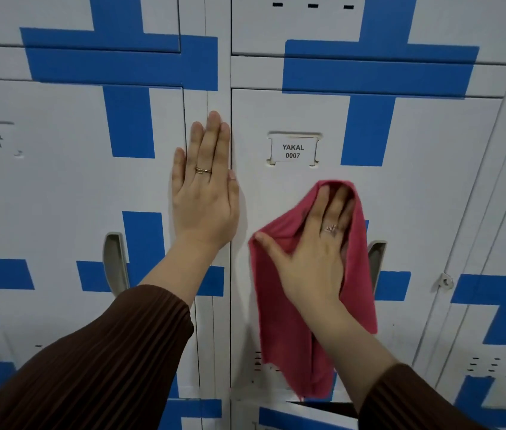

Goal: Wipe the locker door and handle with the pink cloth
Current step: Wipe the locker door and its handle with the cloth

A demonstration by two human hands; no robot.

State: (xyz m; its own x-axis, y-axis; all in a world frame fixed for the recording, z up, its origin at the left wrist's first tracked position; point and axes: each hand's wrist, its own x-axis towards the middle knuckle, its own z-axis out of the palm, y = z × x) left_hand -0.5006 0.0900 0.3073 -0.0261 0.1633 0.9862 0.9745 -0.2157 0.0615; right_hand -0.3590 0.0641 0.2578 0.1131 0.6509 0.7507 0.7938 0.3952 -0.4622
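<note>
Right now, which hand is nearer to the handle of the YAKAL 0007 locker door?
Right. The right hand, pressing the pink cloth on the door, is just left of the handle; the left hand lies flat farther left, at the door's edge.

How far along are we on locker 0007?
Done: nothing I can confirm; the door shows no wipe marks. In hand: the right hand presses the cloth flat on the door, below the label, while the left hand braces on the frame. Left: the handle, not under the cloth yet.
</note>
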